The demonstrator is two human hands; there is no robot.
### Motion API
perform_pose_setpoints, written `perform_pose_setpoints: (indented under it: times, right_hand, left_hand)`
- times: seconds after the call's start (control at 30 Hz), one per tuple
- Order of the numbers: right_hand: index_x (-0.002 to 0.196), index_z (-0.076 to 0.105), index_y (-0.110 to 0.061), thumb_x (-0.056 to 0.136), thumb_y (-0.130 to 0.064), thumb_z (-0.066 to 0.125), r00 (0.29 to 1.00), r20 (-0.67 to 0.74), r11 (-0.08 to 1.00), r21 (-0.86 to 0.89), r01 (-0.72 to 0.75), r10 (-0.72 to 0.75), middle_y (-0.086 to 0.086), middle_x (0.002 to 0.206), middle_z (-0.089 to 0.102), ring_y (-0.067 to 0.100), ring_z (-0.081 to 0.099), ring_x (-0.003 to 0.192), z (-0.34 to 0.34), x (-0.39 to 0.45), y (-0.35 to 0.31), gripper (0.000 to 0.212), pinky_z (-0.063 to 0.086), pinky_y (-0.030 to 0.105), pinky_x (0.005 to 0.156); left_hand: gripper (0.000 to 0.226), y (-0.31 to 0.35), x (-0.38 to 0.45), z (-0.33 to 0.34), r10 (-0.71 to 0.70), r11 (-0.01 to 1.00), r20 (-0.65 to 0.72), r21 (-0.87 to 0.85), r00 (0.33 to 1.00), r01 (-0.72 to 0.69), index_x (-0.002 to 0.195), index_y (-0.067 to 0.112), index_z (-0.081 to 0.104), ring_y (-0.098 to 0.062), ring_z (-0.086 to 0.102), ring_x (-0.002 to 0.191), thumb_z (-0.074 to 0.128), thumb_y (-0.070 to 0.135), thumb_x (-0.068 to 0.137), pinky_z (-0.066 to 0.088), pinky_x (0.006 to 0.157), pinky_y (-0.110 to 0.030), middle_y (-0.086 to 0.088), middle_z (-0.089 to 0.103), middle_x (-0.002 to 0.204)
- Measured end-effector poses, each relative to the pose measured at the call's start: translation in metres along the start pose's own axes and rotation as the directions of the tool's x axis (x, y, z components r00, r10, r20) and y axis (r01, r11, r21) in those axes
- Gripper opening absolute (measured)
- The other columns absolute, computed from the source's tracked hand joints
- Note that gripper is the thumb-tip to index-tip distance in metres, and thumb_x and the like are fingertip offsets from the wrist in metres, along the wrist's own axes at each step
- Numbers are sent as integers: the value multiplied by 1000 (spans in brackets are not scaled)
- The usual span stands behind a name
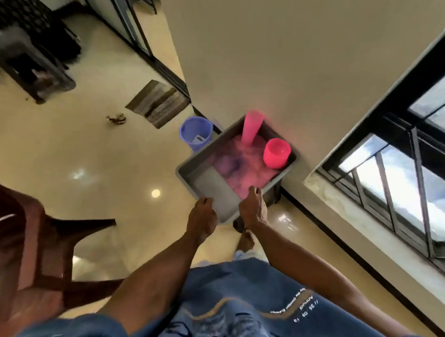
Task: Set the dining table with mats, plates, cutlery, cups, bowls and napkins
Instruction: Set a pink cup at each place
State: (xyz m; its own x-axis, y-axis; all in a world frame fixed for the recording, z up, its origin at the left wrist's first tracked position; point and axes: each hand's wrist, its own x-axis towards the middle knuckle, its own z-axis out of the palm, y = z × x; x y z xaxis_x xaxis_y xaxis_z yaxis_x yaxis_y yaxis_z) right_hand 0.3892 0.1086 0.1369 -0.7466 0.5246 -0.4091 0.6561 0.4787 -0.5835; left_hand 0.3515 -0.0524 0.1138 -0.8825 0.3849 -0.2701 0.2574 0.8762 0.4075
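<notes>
Between both hands a grey tray (191, 173) is carried by its near rim, and this is where the task's things are for now. The left hand (202, 216) grips the near corner, its fingers curled under the rim and the thumb on top. The right hand (253, 207) holds the same edge just beside it, fingers closed on the rim, with the fingertips (253, 189) reaching over to the inside. I think both hands take one side because the load stands at the far end, so the tray must be held firmly to stay level.

Beyond the fingertips, a blurred pink and purple pile (231, 163) lies in the tray; I cannot tell if it is mats, plates or napkins. At the far side, well apart from the fingers, stands a tall pink stack of cups (252, 127) and next to it a red bowl (277, 152).

Left of the tray, on the floor, there is a blue bin (196, 133), and near the left arm a brown chair (37, 250). No dining table is visible, so the setting itself is, in my judgement, not yet begun
</notes>
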Motion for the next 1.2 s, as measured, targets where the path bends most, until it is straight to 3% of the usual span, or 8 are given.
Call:
perform_pose_setpoints:
  times: [0.3, 0.63, 0.73, 0.83, 0.9, 0.97, 1.1, 1.2]
  right_hand:
    - [125, 48, -1, 82, -4, 52, 974, -53, 965, 160, -208, 219, 19, 129, 46, 41, 55, 107, -9, 94, -28, 43, 51, 48, 79]
    - [147, 37, -11, 86, -3, 46, 880, -136, 870, 281, -406, 455, 19, 138, 48, 38, 52, 120, 6, 196, -69, 61, 46, 41, 91]
    - [148, 33, -6, 88, 3, 47, 876, -169, 871, 296, -392, 452, 25, 128, 51, 39, 52, 115, 8, 235, -81, 62, 38, 34, 82]
    - [153, 25, -10, 89, -3, 49, 869, -188, 874, 273, -402, 458, 26, 126, 51, 41, 55, 110, 12, 267, -85, 68, 44, 43, 84]
    - [151, 27, -8, 90, -4, 47, 859, -191, 868, 264, -420, 474, 26, 125, 51, 43, 55, 109, 14, 280, -85, 65, 45, 46, 85]
    - [148, 31, -5, 89, -1, 46, 846, -215, 864, 256, -433, 487, 26, 123, 52, 45, 57, 107, 16, 290, -82, 61, 47, 47, 82]
    - [150, 27, -7, 90, 1, 47, 833, -235, 859, 247, -448, 501, 24, 122, 53, 44, 59, 101, 23, 293, -77, 64, 44, 41, 73]
    - [151, 26, -8, 90, 0, 49, 824, -226, 847, 261, -463, 520, 24, 122, 55, 43, 59, 101, 32, 289, -74, 66, 48, 43, 75]
  left_hand:
    - [50, 25, 140, -26, 113, 994, 217, -32, 970, -108, 141, 7, 43, -31, 47, 126, 51, 9, 91, 38, 102, -37, -14, 46, 141]
    - [76, 19, 327, -23, 358, 922, 489, -52, 795, -384, 153, 1, 19, -42, 49, 127, 58, 10, 88, 42, 100, -47, -26, 44, 145]
    - [86, 21, 390, -11, 385, 921, 475, -139, 791, -364, 156, 15, 13, -37, 55, 121, 55, 21, 81, 49, 94, -44, -18, 45, 146]
    - [85, 36, 435, -10, 430, 898, 446, -300, 784, -322, 153, 42, 9, -21, 52, 126, 52, 24, 82, 47, 98, -34, 3, 42, 150]
    - [80, 49, 456, -9, 463, 878, 428, -342, 776, -335, 151, 37, 15, -11, 54, 116, 53, 23, 82, 43, 87, -20, 13, 47, 141]
    - [86, 60, 480, -2, 443, 895, 460, -272, 770, -353, 153, 24, 15, -28, 62, 100, 56, 29, 78, 39, 72, -25, -3, 59, 129]
    - [82, 72, 504, 12, 400, 908, 536, -121, 744, -400, 151, 13, 26, -37, 58, 113, 70, 13, 82, 38, 77, -28, -16, 42, 149]
    - [53, 79, 501, 21, 398, 903, 524, -80, 753, -422, 135, 3, 47, -38, 57, 112, 67, 12, 87, 40, 81, -33, -21, 56, 131]
